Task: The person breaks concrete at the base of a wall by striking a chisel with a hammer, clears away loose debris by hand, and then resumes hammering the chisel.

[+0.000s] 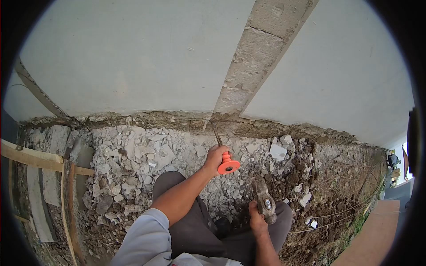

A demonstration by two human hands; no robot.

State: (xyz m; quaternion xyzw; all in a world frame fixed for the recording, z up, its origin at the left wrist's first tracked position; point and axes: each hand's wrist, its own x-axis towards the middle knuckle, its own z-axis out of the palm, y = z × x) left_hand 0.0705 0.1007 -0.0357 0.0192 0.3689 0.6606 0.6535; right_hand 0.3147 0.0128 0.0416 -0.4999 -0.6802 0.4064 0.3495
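Observation:
My left hand is closed around the orange grip of a chisel, just below which its round hand guard flares out. The chisel's dark steel shaft runs up and away, its tip at the broken lower edge of the wall, near the foot of a bare block strip. Down by my right knee, my right hand grips a hammer; the worn metal head shows, apart from the chisel, while most of the handle is hidden.
Broken plaster and stone rubble covers the ground along the wall. At left stand wooden boards and posts. Dark soil with dry twigs lies to the right, beside a brown panel. My bent knees flank the work spot.

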